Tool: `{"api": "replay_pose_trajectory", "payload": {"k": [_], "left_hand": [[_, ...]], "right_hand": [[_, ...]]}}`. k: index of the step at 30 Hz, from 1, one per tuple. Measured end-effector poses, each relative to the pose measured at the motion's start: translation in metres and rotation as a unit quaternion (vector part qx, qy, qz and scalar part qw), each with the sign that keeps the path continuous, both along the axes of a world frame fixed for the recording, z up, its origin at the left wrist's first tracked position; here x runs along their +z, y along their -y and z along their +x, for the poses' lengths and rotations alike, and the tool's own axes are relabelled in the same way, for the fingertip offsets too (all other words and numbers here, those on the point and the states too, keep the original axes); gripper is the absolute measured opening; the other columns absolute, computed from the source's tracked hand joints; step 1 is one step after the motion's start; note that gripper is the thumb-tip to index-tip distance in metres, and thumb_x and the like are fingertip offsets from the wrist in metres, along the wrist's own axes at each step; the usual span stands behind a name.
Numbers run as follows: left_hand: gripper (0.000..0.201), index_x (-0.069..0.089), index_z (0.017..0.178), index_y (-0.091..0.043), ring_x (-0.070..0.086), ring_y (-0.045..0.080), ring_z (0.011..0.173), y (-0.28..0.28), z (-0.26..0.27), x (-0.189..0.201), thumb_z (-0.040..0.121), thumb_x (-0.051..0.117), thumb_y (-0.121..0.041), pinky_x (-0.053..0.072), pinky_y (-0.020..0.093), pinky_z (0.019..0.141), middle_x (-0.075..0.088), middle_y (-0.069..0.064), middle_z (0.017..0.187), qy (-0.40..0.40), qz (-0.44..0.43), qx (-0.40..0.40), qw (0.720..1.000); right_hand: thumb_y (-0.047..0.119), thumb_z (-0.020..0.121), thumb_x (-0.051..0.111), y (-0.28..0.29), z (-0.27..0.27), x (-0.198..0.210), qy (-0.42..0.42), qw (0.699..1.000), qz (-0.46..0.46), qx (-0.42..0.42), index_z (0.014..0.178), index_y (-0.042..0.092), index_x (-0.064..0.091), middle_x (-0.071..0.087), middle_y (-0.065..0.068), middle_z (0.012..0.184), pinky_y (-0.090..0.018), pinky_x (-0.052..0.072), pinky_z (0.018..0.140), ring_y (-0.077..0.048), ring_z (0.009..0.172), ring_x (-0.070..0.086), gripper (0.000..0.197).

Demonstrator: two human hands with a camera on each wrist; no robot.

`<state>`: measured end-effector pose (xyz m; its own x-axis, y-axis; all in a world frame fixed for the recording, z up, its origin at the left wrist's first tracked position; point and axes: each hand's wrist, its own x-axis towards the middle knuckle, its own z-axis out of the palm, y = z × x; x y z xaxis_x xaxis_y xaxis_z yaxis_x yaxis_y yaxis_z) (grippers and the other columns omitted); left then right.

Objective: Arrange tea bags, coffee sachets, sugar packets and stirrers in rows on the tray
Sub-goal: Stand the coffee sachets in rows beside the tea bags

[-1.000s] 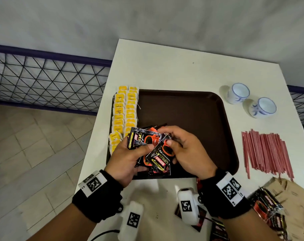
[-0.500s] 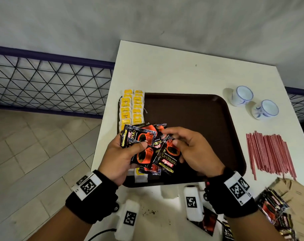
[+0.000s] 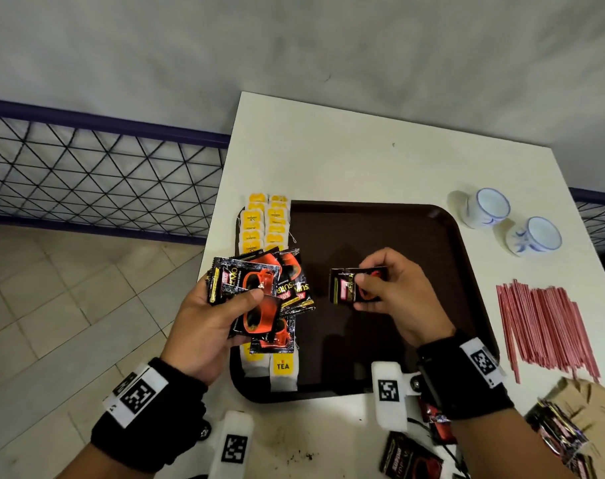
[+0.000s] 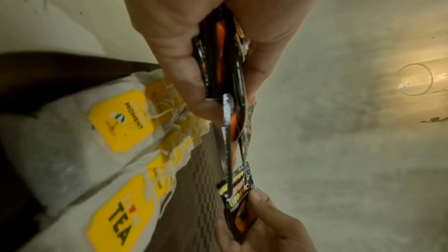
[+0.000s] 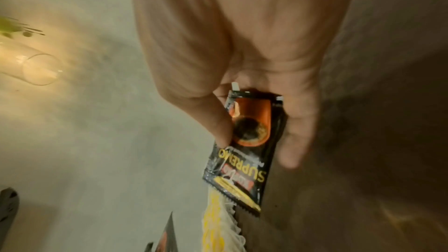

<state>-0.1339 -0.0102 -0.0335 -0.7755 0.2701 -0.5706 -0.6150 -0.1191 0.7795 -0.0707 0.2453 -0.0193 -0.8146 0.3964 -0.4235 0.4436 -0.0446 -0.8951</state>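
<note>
**Over the tray: tea rows laid, first coffee sachet in hand**

From the head camera, two columns of yellow tea bags (image 3: 265, 236) lay along the nine o'clock edge of the brown tray (image 3: 467, 271); the rest of its floor showed nothing laid. The left hand (image 3: 208, 326) gripped a fanned bundle of coffee sachets (image 3: 259, 299), thumb on top, over the tea rows. The right hand (image 3: 394, 292) pinched a single sachet (image 3: 354, 286) between thumb and fingers above the tray's middle, its long axis running nine to three. Red stirrers (image 3: 546, 330) at three o'clock and brown packets (image 3: 591, 406), probably sugar, at five o'clock lay off the tray, so most of the task seemingly remained.

At the left wrist, the bundle (image 4: 225, 76) was seen edge-on, clamped between thumb and fingers, long axis toward six o'clock.

At the right wrist, the single sachet (image 5: 244, 150) pointed away toward six o'clock, thumb pressed on its face, the fingers behind it.
</note>
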Motion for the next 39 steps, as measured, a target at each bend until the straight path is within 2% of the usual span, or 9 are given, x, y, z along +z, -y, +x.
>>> {"api": "replay_pose_trajectory", "payload": {"k": [5, 9, 13, 16, 20, 24, 28, 34, 39], "left_hand": [[0.038, 0.063, 0.115, -0.017, 0.076, 0.026, 0.085, 0.004, 0.0, -0.003, 0.081, 0.073, -0.004, 0.057, 0.036, 0.055, 0.078, 0.007, 0.102, -0.001, -0.003, 0.021, 1.0], [0.048, 0.063, 0.119, -0.018, 0.075, 0.03, 0.09, 0.01, -0.001, -0.007, 0.074, 0.079, -0.009, 0.058, 0.043, 0.064, 0.077, 0.009, 0.105, -0.005, -0.008, 0.032, 0.999], [0.067, 0.062, 0.123, -0.017, 0.074, 0.037, 0.096, 0.017, -0.002, -0.011, 0.062, 0.089, -0.012, 0.058, 0.046, 0.069, 0.076, 0.011, 0.109, 0.0, -0.01, 0.035, 0.999], [0.069, 0.061, 0.123, -0.016, 0.074, 0.037, 0.094, 0.02, -0.002, -0.011, 0.06, 0.089, -0.012, 0.058, 0.043, 0.062, 0.076, 0.012, 0.108, -0.002, -0.006, 0.044, 0.999], [0.044, 0.062, 0.121, -0.016, 0.075, 0.035, 0.09, 0.023, -0.002, -0.01, 0.08, 0.073, -0.004, 0.057, 0.038, 0.054, 0.076, 0.011, 0.105, -0.007, -0.003, 0.056, 0.998], [0.045, 0.062, 0.123, -0.015, 0.073, 0.038, 0.094, 0.025, -0.002, -0.012, 0.08, 0.073, -0.005, 0.056, 0.036, 0.054, 0.076, 0.013, 0.108, -0.001, -0.005, 0.058, 0.998], [0.044, 0.062, 0.122, -0.014, 0.073, 0.039, 0.095, 0.027, -0.002, -0.014, 0.081, 0.073, -0.004, 0.056, 0.037, 0.057, 0.075, 0.015, 0.109, 0.005, -0.002, 0.061, 0.998], [0.044, 0.062, 0.121, -0.014, 0.073, 0.04, 0.094, 0.028, -0.001, -0.014, 0.08, 0.073, -0.003, 0.058, 0.044, 0.063, 0.075, 0.015, 0.108, 0.004, -0.004, 0.056, 0.998], [0.04, 0.063, 0.119, -0.016, 0.073, 0.04, 0.093, 0.03, -0.001, -0.014, 0.082, 0.072, -0.002, 0.059, 0.056, 0.071, 0.075, 0.014, 0.107, 0.0, -0.02, 0.052, 0.998]], "right_hand": [[-0.008, 0.087, 0.066, -0.012, -0.032, -0.013, -0.019, 0.999, 0.027, -0.03, 0.083, 0.008, 0.057, 0.066, -0.008, 0.071, -0.019, 0.048, 0.049, -0.012, 0.057, 0.065, 0.019], [-0.012, 0.088, 0.059, -0.018, -0.063, -0.021, 0.0, 0.999, 0.041, -0.009, 0.097, 0.016, 0.07, 0.068, -0.006, 0.084, -0.021, 0.053, 0.056, -0.013, 0.066, 0.064, 0.032], [-0.008, 0.078, 0.063, -0.016, -0.088, -0.019, 0.029, 0.994, 0.094, -0.048, 0.075, 0.014, 0.073, 0.069, -0.004, 0.073, -0.027, 0.051, 0.054, -0.016, 0.063, 0.062, 0.024], [-0.007, 0.077, 0.065, -0.015, -0.099, -0.02, 0.022, 0.988, 0.141, -0.052, 0.07, 0.009, 0.066, 0.063, -0.003, 0.067, -0.021, 0.048, 0.045, -0.013, 0.057, 0.058, 0.017], [0.011, 0.075, 0.079, -0.019, -0.099, -0.027, 0.037, 0.965, 0.257, 0.019, 0.072, 0.008, 0.063, 0.066, -0.001, 0.068, -0.022, 0.049, 0.053, -0.005, 0.059, 0.063, 0.016], [0.0, 0.085, 0.066, -0.023, -0.095, -0.027, 0.089, 0.951, 0.276, 0.104, 0.092, 0.01, 0.06, 0.058, 0.001, 0.071, -0.009, 0.037, 0.042, 0.0, 0.053, 0.061, 0.013], [-0.008, 0.088, 0.051, -0.024, -0.097, -0.023, 0.113, 0.944, 0.253, 0.178, 0.11, 0.02, 0.06, 0.061, 0.002, 0.081, -0.009, 0.042, 0.046, -0.009, 0.068, 0.061, 0.037], [-0.003, 0.079, 0.071, -0.024, -0.116, -0.022, 0.052, 0.969, 0.224, 0.085, 0.076, 0.021, 0.064, 0.071, -0.008, 0.083, -0.04, 0.058, 0.077, -0.027, 0.082, 0.07, 0.025], [-0.005, 0.081, 0.073, -0.016, -0.136, -0.022, 0.041, 0.994, 0.106, 0.013, 0.075, 0.015, 0.064, 0.064, -0.002, 0.078, -0.032, 0.055, 0.061, -0.021, 0.076, 0.065, 0.023]]}}
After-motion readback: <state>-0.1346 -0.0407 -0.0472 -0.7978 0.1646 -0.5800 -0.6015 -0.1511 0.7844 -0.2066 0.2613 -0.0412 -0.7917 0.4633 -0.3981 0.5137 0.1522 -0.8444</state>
